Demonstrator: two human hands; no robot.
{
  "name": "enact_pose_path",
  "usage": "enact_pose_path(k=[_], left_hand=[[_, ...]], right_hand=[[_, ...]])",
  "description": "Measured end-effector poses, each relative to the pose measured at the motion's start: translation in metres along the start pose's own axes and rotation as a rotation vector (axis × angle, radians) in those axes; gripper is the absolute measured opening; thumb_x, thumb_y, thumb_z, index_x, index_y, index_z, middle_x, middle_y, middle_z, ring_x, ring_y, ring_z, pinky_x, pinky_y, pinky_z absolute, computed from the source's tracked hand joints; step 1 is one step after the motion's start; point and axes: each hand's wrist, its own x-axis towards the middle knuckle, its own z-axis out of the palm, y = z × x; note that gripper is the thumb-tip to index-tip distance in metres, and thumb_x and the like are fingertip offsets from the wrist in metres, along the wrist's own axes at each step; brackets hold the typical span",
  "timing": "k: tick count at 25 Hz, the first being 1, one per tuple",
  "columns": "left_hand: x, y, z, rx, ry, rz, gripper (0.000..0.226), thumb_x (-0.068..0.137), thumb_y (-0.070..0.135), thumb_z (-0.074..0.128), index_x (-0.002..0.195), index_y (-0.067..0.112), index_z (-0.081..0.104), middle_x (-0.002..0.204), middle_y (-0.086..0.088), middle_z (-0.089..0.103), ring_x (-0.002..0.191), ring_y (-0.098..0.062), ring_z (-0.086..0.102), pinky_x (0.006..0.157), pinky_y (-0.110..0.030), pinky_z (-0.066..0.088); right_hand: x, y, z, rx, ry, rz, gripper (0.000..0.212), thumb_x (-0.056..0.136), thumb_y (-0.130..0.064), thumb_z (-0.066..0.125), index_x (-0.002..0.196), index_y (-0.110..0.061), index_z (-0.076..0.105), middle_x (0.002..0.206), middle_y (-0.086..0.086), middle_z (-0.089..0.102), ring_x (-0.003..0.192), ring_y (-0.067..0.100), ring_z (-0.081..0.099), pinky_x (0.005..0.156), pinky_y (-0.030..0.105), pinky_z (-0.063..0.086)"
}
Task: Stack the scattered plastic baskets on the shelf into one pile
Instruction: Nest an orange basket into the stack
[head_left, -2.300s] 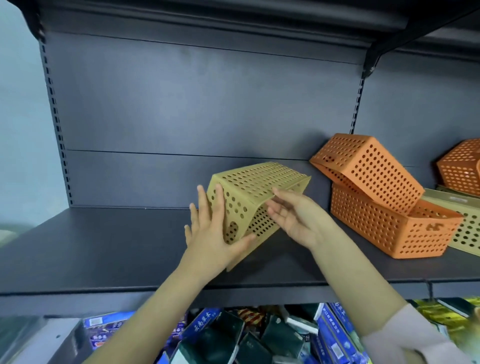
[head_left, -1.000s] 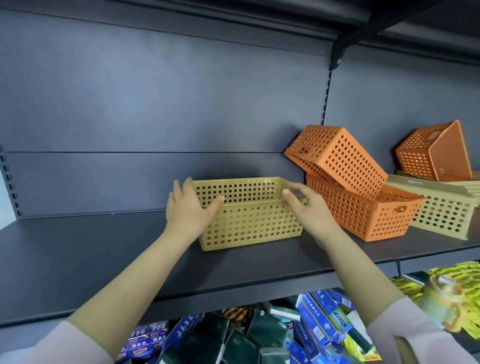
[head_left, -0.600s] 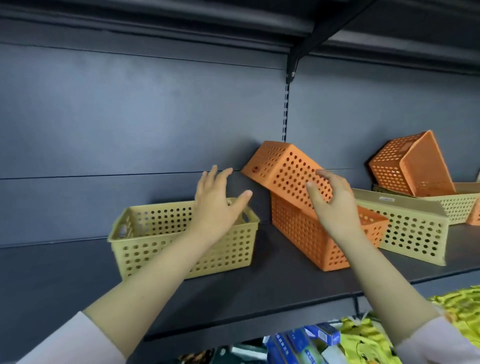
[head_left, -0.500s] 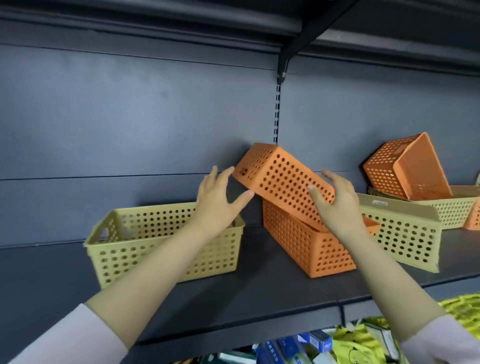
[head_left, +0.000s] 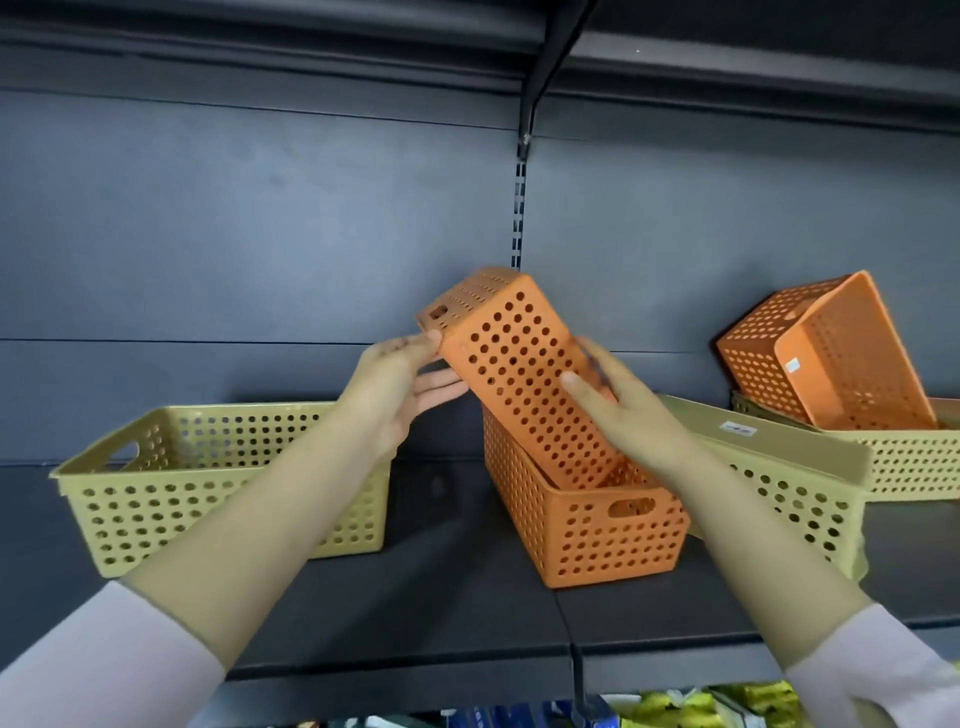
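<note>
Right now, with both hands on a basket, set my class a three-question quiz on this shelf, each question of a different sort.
1. True or false: the tilted orange basket is held by both the left hand and the right hand.
2. Its lower end rests inside what?
3. The upright yellow basket on the shelf contains: A) boxes B) nothing C) a basket.

Key: 1 true; 2 the upright orange basket; 3 B.

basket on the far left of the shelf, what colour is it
Yellow, with round holes in its walls; the head view shows the basket upright on the shelf.
</note>
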Motion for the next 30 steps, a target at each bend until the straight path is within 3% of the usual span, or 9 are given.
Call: enact_pose_path(k=[3, 7, 11, 15, 19, 23, 26, 28, 30], left_hand=[[-0.013, 0.012, 0.022, 0.082, 0.001, 0.037, 0.033, 0.099, 0.013, 0.055, 0.125, -0.007, 0.056, 0.112, -0.019, 0.072, 0.089, -0.031, 0.075, 0.071, -0.036, 0.063], [-0.027, 0.038, 0.039, 0.042, -0.034, 0.099, 0.034, 0.098, 0.017, 0.057, 0.126, -0.003, 0.059, 0.108, -0.016, 0.074, 0.089, -0.032, 0.075, 0.069, -0.034, 0.062], [-0.042, 0.06, 0.042, 0.043, -0.098, 0.145, 0.034, 0.098, 0.019, 0.056, 0.127, 0.002, 0.06, 0.104, -0.012, 0.076, 0.088, -0.028, 0.076, 0.069, -0.031, 0.061], [-0.054, 0.081, 0.03, 0.052, -0.135, 0.184, 0.034, 0.098, 0.02, 0.055, 0.127, 0.002, 0.059, 0.099, -0.008, 0.076, 0.085, -0.025, 0.076, 0.071, -0.03, 0.06], [-0.06, 0.097, 0.014, 0.023, -0.162, 0.253, 0.04, 0.097, 0.018, 0.056, 0.133, 0.0, 0.052, 0.109, -0.01, 0.076, 0.096, -0.027, 0.074, 0.079, -0.033, 0.06], [-0.06, 0.095, -0.026, 0.265, -0.071, 0.394, 0.063, 0.087, 0.025, 0.072, 0.142, 0.021, 0.041, 0.143, 0.003, 0.054, 0.133, -0.019, 0.051, 0.108, -0.034, 0.041], [-0.061, 0.077, -0.071, 0.508, 0.044, 0.274, 0.097, 0.077, 0.048, 0.074, 0.154, 0.03, 0.019, 0.15, 0.014, 0.031, 0.139, -0.005, 0.029, 0.113, -0.034, 0.027], [-0.062, 0.069, -0.106, 0.514, -0.019, 0.209, 0.116, 0.065, 0.064, 0.074, 0.155, 0.037, 0.007, 0.14, 0.023, 0.03, 0.13, 0.0, 0.028, 0.109, -0.035, 0.027], [-0.061, 0.066, -0.141, 0.511, -0.123, 0.237, 0.128, 0.058, 0.073, 0.075, 0.152, 0.047, -0.007, 0.15, 0.029, 0.022, 0.136, 0.003, 0.029, 0.109, -0.031, 0.029]], right_hand=[[0.004, -0.003, -0.003, -0.003, -0.012, -0.083, 0.102, 0.073, -0.068, 0.067, 0.156, -0.037, 0.017, 0.159, -0.015, 0.028, 0.143, 0.001, 0.03, 0.12, 0.038, 0.028], [0.007, -0.013, -0.01, -0.264, 0.083, -0.185, 0.116, 0.062, -0.068, 0.076, 0.149, -0.057, 0.001, 0.163, -0.014, 0.015, 0.149, 0.011, 0.019, 0.118, 0.054, 0.023], [0.008, -0.034, -0.02, -0.186, 0.151, -0.293, 0.119, 0.063, -0.05, 0.086, 0.153, -0.046, 0.008, 0.156, -0.01, 0.025, 0.138, 0.004, 0.028, 0.119, 0.044, 0.027], [0.002, -0.062, -0.01, -0.351, 0.083, -0.327, 0.132, 0.052, -0.062, 0.084, 0.144, -0.063, -0.009, 0.157, -0.01, 0.013, 0.144, 0.023, 0.025, 0.114, 0.054, 0.029], [0.004, -0.087, 0.004, -0.33, 0.224, -0.397, 0.129, 0.05, -0.058, 0.086, 0.145, -0.062, -0.001, 0.151, -0.002, 0.02, 0.139, 0.025, 0.03, 0.114, 0.052, 0.032], [0.018, -0.12, 0.019, -0.002, 0.417, -0.348, 0.122, 0.056, -0.046, 0.091, 0.151, -0.047, 0.014, 0.143, -0.006, 0.027, 0.133, 0.01, 0.034, 0.113, 0.03, 0.026], [0.031, -0.137, 0.046, 0.52, 0.434, -0.192, 0.125, 0.05, -0.052, 0.092, 0.15, -0.044, 0.018, 0.148, -0.005, 0.042, 0.129, 0.01, 0.049, 0.111, 0.043, 0.04], [0.034, -0.149, 0.079, 0.802, 0.401, -0.055, 0.118, 0.057, -0.045, 0.091, 0.149, -0.045, 0.017, 0.142, -0.004, 0.054, 0.122, 0.017, 0.059, 0.104, 0.053, 0.047], [0.032, -0.159, 0.115, 0.957, 0.397, 0.067, 0.11, 0.063, -0.042, 0.087, 0.147, -0.048, 0.016, 0.139, -0.005, 0.056, 0.117, 0.022, 0.062, 0.096, 0.058, 0.05]])
